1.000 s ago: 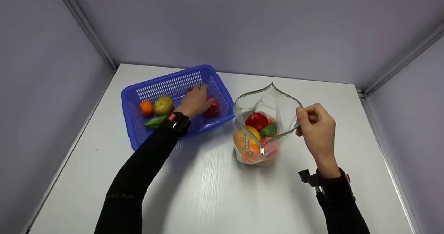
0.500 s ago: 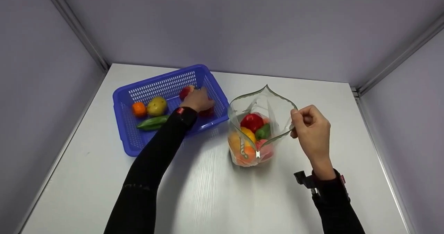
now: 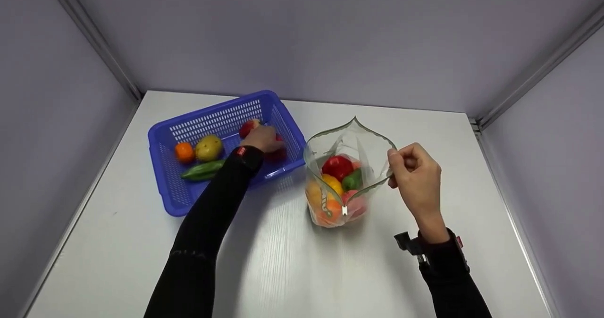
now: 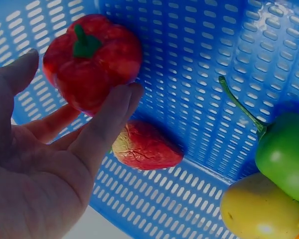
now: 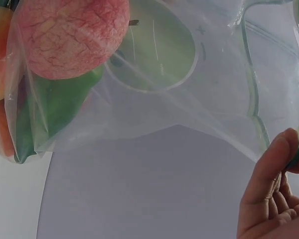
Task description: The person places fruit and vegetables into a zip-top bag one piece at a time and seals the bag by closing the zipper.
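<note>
In the left wrist view, my left hand [image 4: 55, 154] reaches around a red bell pepper [image 4: 92, 64] with a green stem, inside the blue basket [image 3: 207, 112]. Its fingertips overlap the pepper's lower edge; the thumb tip appears slightly apart from it. In the head view, the hand [image 3: 262, 138] covers part of the pepper. My right hand [image 3: 419, 176] pinches the rim of a clear zip bag [image 3: 373, 153] between thumb and fingers. That bag stands with its mouth spread, holding a red pepper [image 3: 338, 168], a green pepper [image 3: 352, 179], a pink peach [image 5: 72, 35] and several orange and yellow pieces.
Also in the basket are a red and yellow fruit [image 3: 248, 127], an orange fruit [image 3: 184, 153], a yellow fruit [image 3: 209, 148] and a long green pepper [image 3: 203, 171]. The white table [image 3: 292, 271] meets grey panels [image 3: 377, 39] at the back and sides.
My left hand has shifted nearer and lower over the red bell pepper, uncovering the red and yellow fruit behind. The right hand keeps its pinch on the bag rim. The whole view shifts slightly.
</note>
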Demonstrator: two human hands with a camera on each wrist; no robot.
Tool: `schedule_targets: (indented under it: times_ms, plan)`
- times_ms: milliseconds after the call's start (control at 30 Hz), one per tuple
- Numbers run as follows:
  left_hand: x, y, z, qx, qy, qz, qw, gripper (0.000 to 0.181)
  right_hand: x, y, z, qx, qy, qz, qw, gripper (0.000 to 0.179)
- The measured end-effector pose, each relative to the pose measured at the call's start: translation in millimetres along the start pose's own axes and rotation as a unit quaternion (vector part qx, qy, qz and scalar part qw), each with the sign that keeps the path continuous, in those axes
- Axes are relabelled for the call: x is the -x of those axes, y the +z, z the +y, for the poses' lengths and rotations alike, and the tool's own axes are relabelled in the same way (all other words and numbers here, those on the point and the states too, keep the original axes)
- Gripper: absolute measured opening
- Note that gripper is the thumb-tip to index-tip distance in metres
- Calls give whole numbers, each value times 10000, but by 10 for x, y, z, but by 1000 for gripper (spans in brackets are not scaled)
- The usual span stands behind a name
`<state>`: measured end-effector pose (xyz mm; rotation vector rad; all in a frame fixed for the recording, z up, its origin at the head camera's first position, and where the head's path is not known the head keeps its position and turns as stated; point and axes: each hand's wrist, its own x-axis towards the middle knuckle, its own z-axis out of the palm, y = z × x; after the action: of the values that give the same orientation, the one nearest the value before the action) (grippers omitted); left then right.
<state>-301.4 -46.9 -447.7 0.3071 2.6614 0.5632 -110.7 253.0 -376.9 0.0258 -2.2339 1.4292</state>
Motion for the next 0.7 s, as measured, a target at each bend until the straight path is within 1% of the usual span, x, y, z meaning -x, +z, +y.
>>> schedule_targets:
  times_ms: [33,133,267,300,367,433,500,567,633,700]
  plan:
    - [6,3,-18,35,-45,-23,10000,43,-1,10,-1,4,-3,-17,10000,19]
    - [30,11,-63,34,-30,10,10000,40,-2,35,1,9,22,-53,10000,18]
    - [57,3,-83,-55,137,158,9998,30,4,55,11,18,106,-66,9999,16]
    - [61,-3,-80,-50,134,162,9998,29,5,56,15,29,120,-63,9999,16]
    - [66,-21,-74,-11,148,134,9998,29,7,54,21,60,144,-38,9999,15]
    - [69,-47,-71,-1,114,104,9999,33,7,49,9,102,160,-10,9998,14]
    - [72,-81,-78,28,79,111,9999,37,9,43,-31,135,160,19,9998,14]
    - [73,-123,-86,31,121,183,9998,41,18,34,-121,156,148,39,9998,14]
    - [78,-171,-89,151,208,263,9993,44,30,24,-214,162,120,44,9998,15]
    - [82,-218,-86,372,322,356,9982,45,42,11,-286,175,107,63,9998,15]
